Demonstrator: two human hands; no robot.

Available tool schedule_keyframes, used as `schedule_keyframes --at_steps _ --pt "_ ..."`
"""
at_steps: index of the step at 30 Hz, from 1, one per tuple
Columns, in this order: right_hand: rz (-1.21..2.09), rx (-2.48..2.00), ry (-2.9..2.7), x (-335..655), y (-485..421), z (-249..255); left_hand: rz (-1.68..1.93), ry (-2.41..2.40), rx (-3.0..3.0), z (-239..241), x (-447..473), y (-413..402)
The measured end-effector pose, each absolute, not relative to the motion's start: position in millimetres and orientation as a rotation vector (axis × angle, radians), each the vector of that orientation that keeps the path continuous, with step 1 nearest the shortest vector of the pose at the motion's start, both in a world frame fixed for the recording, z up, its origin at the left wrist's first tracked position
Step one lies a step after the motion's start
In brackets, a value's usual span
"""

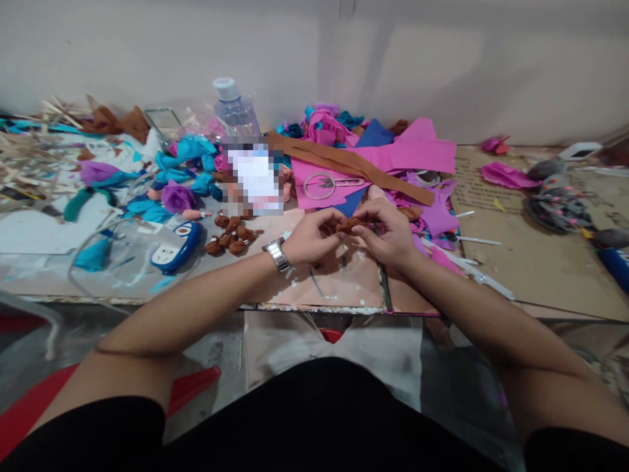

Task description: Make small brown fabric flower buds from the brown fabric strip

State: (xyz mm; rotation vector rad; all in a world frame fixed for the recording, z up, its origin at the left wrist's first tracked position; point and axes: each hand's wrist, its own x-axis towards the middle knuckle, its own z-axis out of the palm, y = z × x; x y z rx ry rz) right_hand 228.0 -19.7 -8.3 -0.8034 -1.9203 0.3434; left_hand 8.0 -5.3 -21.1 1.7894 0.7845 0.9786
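Observation:
My left hand (310, 236) and my right hand (388, 235) meet over the table's front middle, both pinched on a small brown crumpled paper piece (350, 225) held between their fingertips. A silver watch (278, 254) sits on my left wrist. Just left of my hands lies a small pile of similar brown paper buds (232, 236). Behind my hands lie a long brown paper strip (344, 165) and pink paper sheets (413, 154).
A blue and white power strip (174, 247) lies at the left. Teal and purple paper flowers (177, 195) clutter the back left beside a plastic bottle (234, 108). Scissors (328, 185) rest on the pink paper. Thin white sticks (479, 240) lie on cardboard at the right.

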Motion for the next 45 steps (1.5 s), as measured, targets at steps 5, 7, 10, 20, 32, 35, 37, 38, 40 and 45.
schedule_keyframes --at_steps 5,7,10,20,32,35,37,38,40,45 --pt "0.378 -0.812 -1.821 228 -20 -11 0.943 0.785 1.623 -21 7 -2" --pt "0.407 -0.830 -1.784 229 -20 -12 0.932 0.755 1.527 -21 6 -1" --pt "0.433 -0.852 -1.748 229 -21 -14 0.932 0.715 1.423 -19 6 -2" --pt "0.508 -0.851 -1.605 228 -20 -17 0.913 0.628 1.450 -21 6 -2" --pt "0.331 -0.812 -2.006 228 -17 -11 1.171 0.712 1.850 -28 4 -1" --pt "0.328 -0.807 -2.006 227 -16 -12 1.176 0.670 1.805 -29 7 -3" --pt "0.337 -0.815 -2.007 227 -16 -12 1.187 0.659 1.761 -29 8 -4" --pt "0.340 -0.820 -2.010 227 -16 -12 1.189 0.662 1.747 -30 9 -4" --pt "0.339 -0.815 -2.013 227 -17 -12 1.180 0.672 1.731 -29 9 -5" --pt "0.340 -0.838 -1.985 229 -20 -12 1.144 0.686 1.684 -25 7 -3"
